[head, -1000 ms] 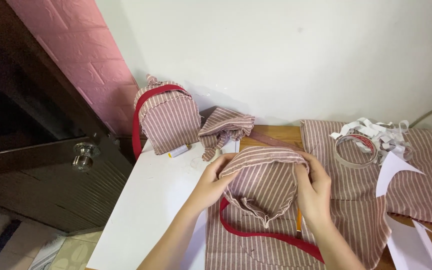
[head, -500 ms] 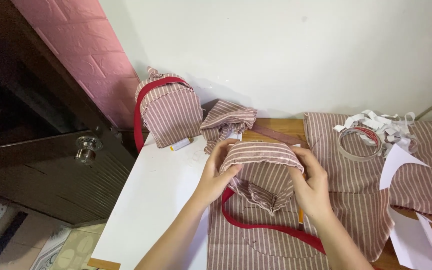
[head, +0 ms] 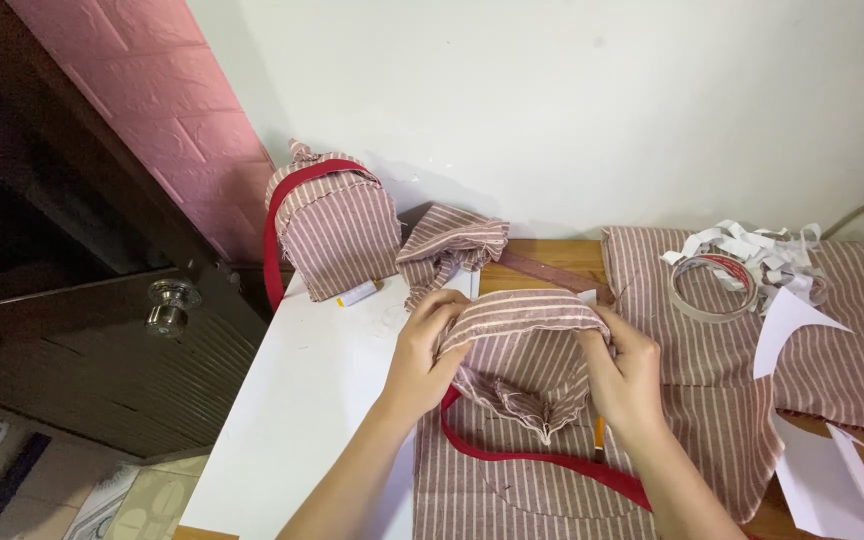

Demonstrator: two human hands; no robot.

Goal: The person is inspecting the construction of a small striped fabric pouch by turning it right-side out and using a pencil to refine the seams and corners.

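Observation:
My left hand (head: 420, 358) and my right hand (head: 627, 378) both grip a folded piece of striped pink-and-white fabric (head: 522, 345), one at each end of its upper rim, held just above the table. Its lower part bunches into pleats between my hands. A red trim strip (head: 542, 458) curves beneath it, across a flat striped cloth (head: 542, 495) lying on the table. An orange pencil tip (head: 599, 433) shows by my right hand.
A small striped bag with a red strap (head: 337, 232) stands against the wall, a crumpled striped piece (head: 452, 245) beside it. A tape roll (head: 712, 287), white paper strips (head: 752, 245), white paper pieces (head: 822, 460), more striped cloth (head: 842, 340). Dark door with knob (head: 170, 305) at left.
My hands have shifted a little along the fabric's upper rim and pulled it flatter; the view has tilted slightly. Nothing else on the table has moved.

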